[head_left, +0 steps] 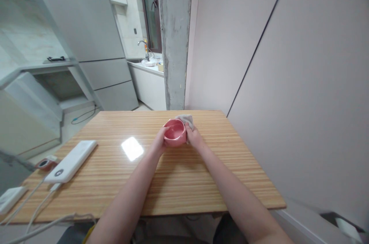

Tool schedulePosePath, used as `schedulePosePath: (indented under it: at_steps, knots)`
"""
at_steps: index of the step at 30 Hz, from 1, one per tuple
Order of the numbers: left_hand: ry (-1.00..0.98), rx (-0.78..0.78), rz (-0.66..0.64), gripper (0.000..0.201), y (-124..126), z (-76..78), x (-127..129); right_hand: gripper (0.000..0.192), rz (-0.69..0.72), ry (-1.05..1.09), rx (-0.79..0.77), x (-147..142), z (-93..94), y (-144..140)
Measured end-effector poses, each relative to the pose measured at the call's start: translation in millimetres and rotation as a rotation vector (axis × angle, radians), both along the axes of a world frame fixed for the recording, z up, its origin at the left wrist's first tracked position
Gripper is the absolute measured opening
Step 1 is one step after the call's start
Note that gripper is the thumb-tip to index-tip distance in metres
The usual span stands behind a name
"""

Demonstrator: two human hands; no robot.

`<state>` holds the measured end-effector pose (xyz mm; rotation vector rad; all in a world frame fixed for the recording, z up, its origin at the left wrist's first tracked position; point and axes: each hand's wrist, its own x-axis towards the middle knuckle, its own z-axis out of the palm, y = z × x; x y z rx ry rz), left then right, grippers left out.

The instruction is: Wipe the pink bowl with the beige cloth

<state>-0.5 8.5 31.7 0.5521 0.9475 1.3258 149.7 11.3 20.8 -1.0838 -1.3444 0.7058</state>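
While my left hand (160,142) grips the pink bowl's (174,132) rim, my right hand (193,136) clasps a cloth (186,119) against it; glazed, likely slippery and fragile.

A striped wooden table (178,182) carries a white power bank (71,161) with cables (37,205).

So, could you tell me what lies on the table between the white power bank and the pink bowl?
Head view: only bare tabletop with a bright glare patch separates power bank from bowl.
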Motion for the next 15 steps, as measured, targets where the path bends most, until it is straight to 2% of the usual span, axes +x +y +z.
schedulePosePath:
  at_steps: [2,4,6,8,10,12,14,15]
  knots:
    - [-0.024,0.012,0.053,0.027,-1.4,-0.9,4.3,0.054,0.113,0.128,-0.117,-10.4,-8.1,-0.7]
    - [-0.021,0.053,0.172,0.026,-1.8,-2.4,5.3,0.055,0.144,0.22,-0.123,-27.0,-15.5,-7.8]
    - [0.018,0.111,0.272,0.028,-2.5,-3.2,4.4,0.056,0.114,0.281,-0.113,-41.4,-20.0,-15.6]
    - [0.083,0.137,0.286,0.032,-4.5,-2.5,3.5,0.058,0.037,0.348,-0.151,-45.6,-20.5,-18.0]
    - [0.147,0.101,0.185,0.038,-7.5,-0.6,3.3,0.058,-0.065,0.416,-0.194,-36.9,-17.5,-12.6]
    - [0.202,0.036,0.017,0.046,-10.5,1.8,3.7,0.057,-0.107,0.443,-0.226,-20.4,-13.4,-1.6]
    - [0.225,0.007,-0.127,0.05,-12.1,3.8,4.4,0.057,-0.056,0.445,-0.28,-5.4,-11.2,9.4]
    - [0.222,0.009,-0.158,0.049,-12.1,4.3,4.9,0.056,-0.01,0.452,-0.305,-1.3,-11.5,13.1]
